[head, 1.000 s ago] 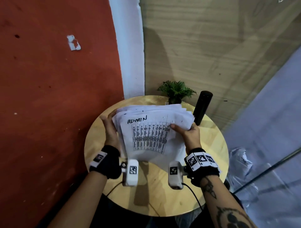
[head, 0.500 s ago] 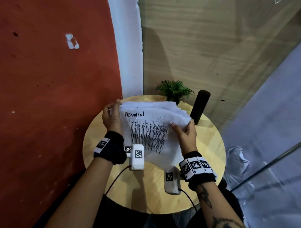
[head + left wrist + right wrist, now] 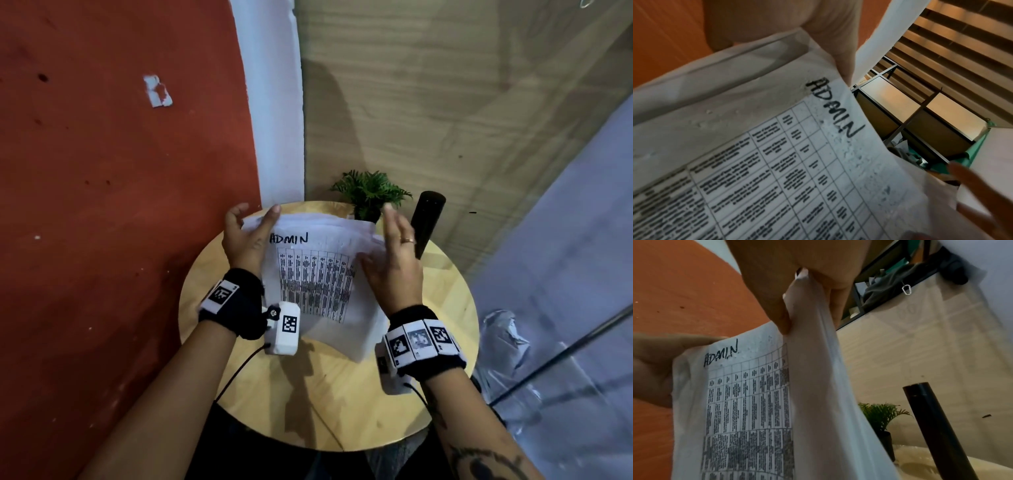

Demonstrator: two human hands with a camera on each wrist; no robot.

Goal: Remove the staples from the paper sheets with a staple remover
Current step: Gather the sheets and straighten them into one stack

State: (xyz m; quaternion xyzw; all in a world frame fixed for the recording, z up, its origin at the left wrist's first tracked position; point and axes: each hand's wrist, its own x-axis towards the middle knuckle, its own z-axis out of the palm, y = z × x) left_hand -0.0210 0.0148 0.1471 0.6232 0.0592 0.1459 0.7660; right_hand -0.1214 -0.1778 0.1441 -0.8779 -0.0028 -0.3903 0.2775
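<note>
**A:** Round wooden table point(image 3: 442, 301) fills the near ground, tucked into a corner, and right over it both hands are up with the paper sheets point(image 3: 318, 274)!

**B:** Take the landmark as those sheets. Nearest to us, below them, bare tabletop and the two wrist bands with their white camera blocks.

**A:** And the stack itself is lifted off the table, tilted up toward the person, top sheet showing "ADMIN" in marker above a printed grid (the small print is too blurred to read).

**B:** Left hand point(image 3: 245, 240) on the sheets' left edge: thumb laid on the front near the top corner, fingers curled round behind. It's gripping that edge.

**A:** Right hand point(image 3: 397, 263) on the sheets' right edge. The right wrist view settles it: thumb point(image 3: 777, 311) pressed on the front, fingers behind, the edges of the pages pinched between them.

**B:** From the head view those right fingers look fairly straight, pointing up along the edge, a ring on one of them.

**A:** Staples? Staple remover? I can't pick out either one.

**B:** Past the sheets now. Just behind their top edge, a small green potted plant point(image 3: 371, 193). Behind and to the right of the sheets, a tall black cylinder point(image 3: 426, 222) standing upright, near the right hand's knuckles.

**A:** Farthest back: red wall point(image 3: 120, 171) beyond the sheets' left side, a white strip in the middle, wood-grain panelling point(image 3: 445, 102) beyond the right.
</note>
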